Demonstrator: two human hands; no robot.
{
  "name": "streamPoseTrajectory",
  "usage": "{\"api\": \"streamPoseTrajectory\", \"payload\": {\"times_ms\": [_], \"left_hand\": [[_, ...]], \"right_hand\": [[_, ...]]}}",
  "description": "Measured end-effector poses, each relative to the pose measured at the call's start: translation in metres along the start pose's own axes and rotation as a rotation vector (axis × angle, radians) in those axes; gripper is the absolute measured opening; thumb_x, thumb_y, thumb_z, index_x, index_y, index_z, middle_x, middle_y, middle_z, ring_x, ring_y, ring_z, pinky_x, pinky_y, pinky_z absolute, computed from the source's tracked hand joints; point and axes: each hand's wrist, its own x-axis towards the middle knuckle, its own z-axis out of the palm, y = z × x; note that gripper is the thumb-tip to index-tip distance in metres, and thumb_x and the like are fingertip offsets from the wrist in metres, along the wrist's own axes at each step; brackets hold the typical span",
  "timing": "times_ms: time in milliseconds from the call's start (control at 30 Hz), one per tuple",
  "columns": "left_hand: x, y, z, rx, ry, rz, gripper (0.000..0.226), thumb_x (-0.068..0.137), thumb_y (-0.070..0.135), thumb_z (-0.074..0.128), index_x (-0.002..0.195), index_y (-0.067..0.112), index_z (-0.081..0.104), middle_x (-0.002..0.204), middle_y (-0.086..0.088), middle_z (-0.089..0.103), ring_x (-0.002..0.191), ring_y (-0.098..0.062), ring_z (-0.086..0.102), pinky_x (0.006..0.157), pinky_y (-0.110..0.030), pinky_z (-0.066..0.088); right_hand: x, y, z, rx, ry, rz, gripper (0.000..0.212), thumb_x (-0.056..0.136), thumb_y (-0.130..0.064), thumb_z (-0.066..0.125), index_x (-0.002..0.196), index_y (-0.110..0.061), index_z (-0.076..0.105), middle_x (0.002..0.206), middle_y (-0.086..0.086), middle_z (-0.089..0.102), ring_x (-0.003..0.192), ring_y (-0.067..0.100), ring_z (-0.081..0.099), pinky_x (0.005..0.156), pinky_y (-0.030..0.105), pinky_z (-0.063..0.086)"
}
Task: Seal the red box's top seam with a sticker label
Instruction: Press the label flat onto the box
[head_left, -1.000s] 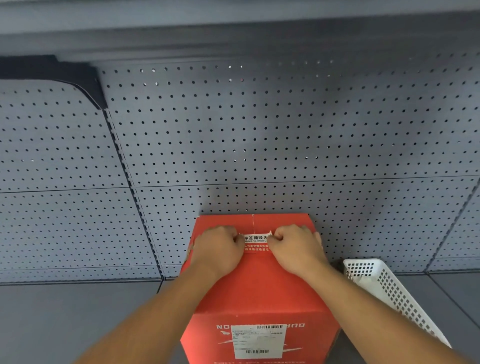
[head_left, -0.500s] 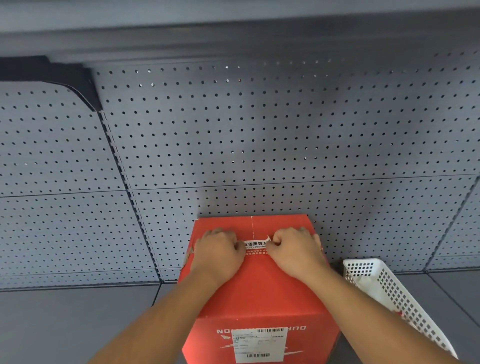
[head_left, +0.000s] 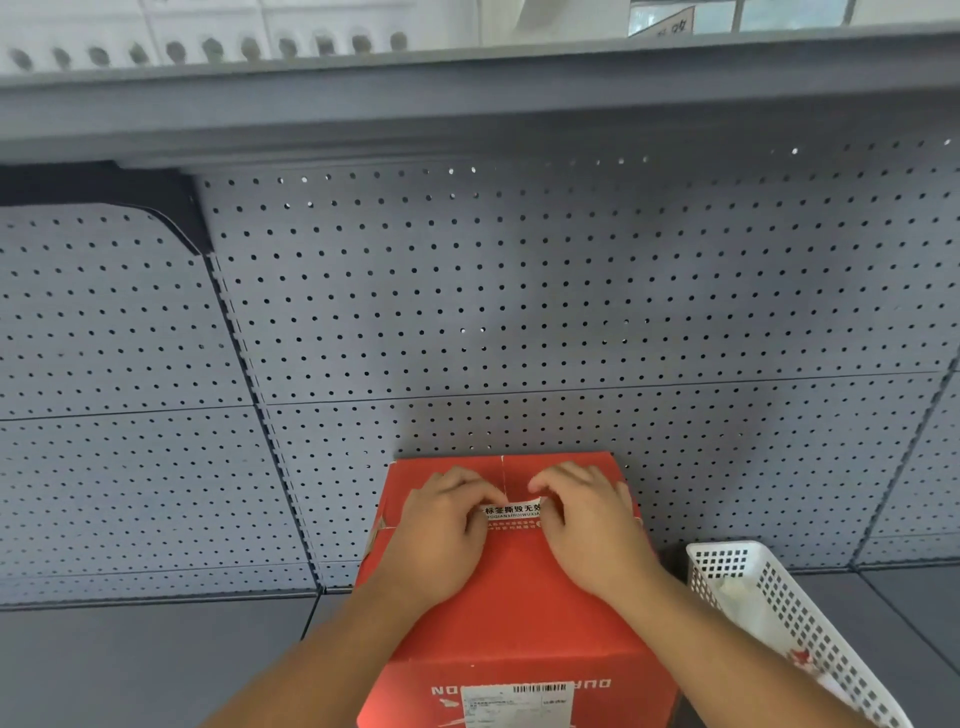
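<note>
Hands (head_left: 447, 525) curled, fingertips pressing sticker label (head_left: 511, 510) onto red box (head_left: 519, 597).

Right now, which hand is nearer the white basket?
Right. The right hand rests on the red box top, on the side toward the white basket; the left hand is on the box's far side.

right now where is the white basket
In the head view the white basket sits at the lower right, on the shelf beside the red box, just right of the right hand.

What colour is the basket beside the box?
White, with a perforated grid pattern; head view.
</note>
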Motion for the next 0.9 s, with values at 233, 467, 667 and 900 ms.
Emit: {"api": "streamPoseTrajectory", "payload": {"times_ms": [233, 467, 667, 900], "left_hand": [[-0.005, 0.006, 0.000, 0.217, -0.228, 0.048, 0.050, 0.098, 0.053, 0.028, 0.133, 0.036, 0.059, 0.143, 0.016, 0.060, 0.132, -0.006, 0.051, 0.109, -0.037, 0.036], [-0.015, 0.005, -0.008, 0.380, -0.317, 0.049, 0.059, 0.101, 0.059, 0.025, 0.156, 0.038, 0.032, 0.164, 0.017, 0.032, 0.150, 0.001, 0.023, 0.124, -0.032, 0.015], [-0.023, 0.007, -0.010, 0.487, -0.195, -0.048, 0.065, 0.096, 0.061, 0.023, 0.152, 0.034, 0.041, 0.160, 0.015, 0.042, 0.147, -0.004, 0.032, 0.120, -0.033, 0.023], [-0.021, 0.008, -0.012, 0.313, -0.197, 0.020, 0.056, 0.098, 0.059, 0.027, 0.147, 0.039, 0.048, 0.157, 0.018, 0.043, 0.143, -0.008, 0.037, 0.117, -0.040, 0.029]], "right_hand": [[-0.010, -0.004, -0.011, -0.164, -0.410, -0.107, 0.056, 0.103, -0.053, 0.024, 0.156, -0.035, 0.030, 0.164, -0.019, 0.027, 0.153, 0.007, 0.011, 0.123, 0.039, 0.002], [-0.025, -0.003, -0.011, -0.231, -0.417, -0.017, 0.071, 0.097, -0.068, 0.010, 0.160, -0.034, 0.014, 0.167, -0.020, 0.011, 0.153, 0.003, -0.002, 0.125, 0.046, -0.002], [-0.029, -0.006, -0.012, -0.219, -0.281, 0.032, 0.073, 0.098, -0.065, 0.018, 0.156, -0.024, 0.034, 0.164, -0.008, 0.032, 0.153, 0.015, 0.016, 0.125, 0.040, 0.009], [-0.032, -0.005, -0.019, -0.152, -0.235, -0.132, 0.058, 0.100, -0.056, 0.029, 0.153, -0.034, 0.038, 0.164, -0.018, 0.029, 0.151, 0.004, 0.013, 0.122, 0.033, 0.010]]}}
